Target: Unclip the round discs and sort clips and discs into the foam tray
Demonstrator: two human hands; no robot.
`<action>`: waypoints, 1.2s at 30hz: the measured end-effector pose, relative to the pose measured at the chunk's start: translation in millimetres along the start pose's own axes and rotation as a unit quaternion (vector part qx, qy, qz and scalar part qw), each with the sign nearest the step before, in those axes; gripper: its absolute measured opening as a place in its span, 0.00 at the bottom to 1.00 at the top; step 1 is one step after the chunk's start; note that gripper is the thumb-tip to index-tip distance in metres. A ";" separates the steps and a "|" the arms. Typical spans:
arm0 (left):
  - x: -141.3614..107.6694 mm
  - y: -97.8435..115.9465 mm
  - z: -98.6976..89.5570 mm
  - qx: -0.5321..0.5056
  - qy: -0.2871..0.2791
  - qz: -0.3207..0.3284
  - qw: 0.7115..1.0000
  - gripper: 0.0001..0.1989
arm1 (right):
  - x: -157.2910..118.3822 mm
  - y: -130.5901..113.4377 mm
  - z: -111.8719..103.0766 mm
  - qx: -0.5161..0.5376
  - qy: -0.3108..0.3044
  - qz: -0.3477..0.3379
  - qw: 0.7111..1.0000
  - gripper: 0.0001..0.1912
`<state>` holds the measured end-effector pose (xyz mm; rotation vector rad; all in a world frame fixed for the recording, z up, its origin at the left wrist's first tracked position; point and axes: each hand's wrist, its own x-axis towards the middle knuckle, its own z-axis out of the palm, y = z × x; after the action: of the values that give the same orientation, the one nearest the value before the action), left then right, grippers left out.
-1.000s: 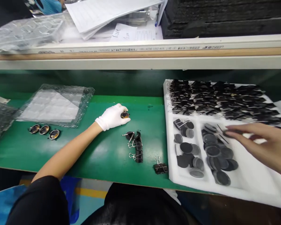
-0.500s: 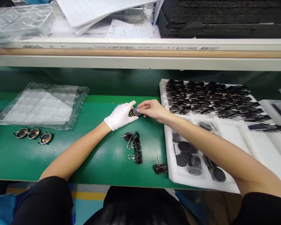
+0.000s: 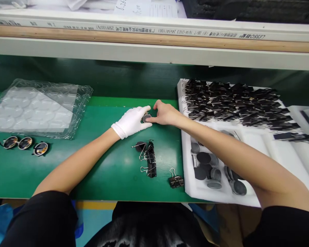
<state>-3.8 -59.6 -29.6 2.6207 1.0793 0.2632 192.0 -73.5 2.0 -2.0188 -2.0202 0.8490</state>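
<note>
My left hand (image 3: 132, 121), in a white glove, holds a small round lens piece between thumb and fingers. Most of that piece is hidden by the glove and by a dark grey disc (image 3: 145, 118) lying against it. My right hand (image 3: 167, 113) is bare; its thumb presses on the disc while the forefinger is lifted away from it. Nearer my body are several black binder clips (image 3: 151, 161) in a row, with a dark disc (image 3: 140, 146) beside the top one. A separate binder clip (image 3: 176, 180) lies close to the foam tray.
A white foam tray (image 3: 187, 187) on the right holds loose grey discs (image 3: 204, 157) and rows of binder clips (image 3: 229, 99). To the left lie clear plastic trays (image 3: 33, 106) and round sunglasses (image 3: 24, 143). A shelf edge (image 3: 144, 51) crosses above the green table (image 3: 105, 178).
My right hand has gone from pinching the disc to pressing it with the thumb, its forefinger raised. The disc now covers more of the lens piece. The camera view has shifted.
</note>
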 end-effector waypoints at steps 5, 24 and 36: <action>-0.1 2.2 -0.1 0.018 -0.015 -0.019 1.000 0.28 | -53.1 -15.3 -3.9 0.075 -0.050 -0.264 0.960 0.16; -3.7 -16.2 -7.2 -0.014 0.028 -0.053 0.998 0.42 | -24.6 20.7 -60.8 0.256 -0.125 -0.077 0.956 0.16; -7.4 -20.9 -6.9 -0.008 0.026 -0.038 0.999 0.49 | 26.6 1.1 -27.4 -0.021 -0.072 -0.067 0.995 0.22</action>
<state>-24.6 -49.3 -30.6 2.5645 1.1867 0.3230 204.4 -40.6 16.8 -1.8673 -2.2389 0.9562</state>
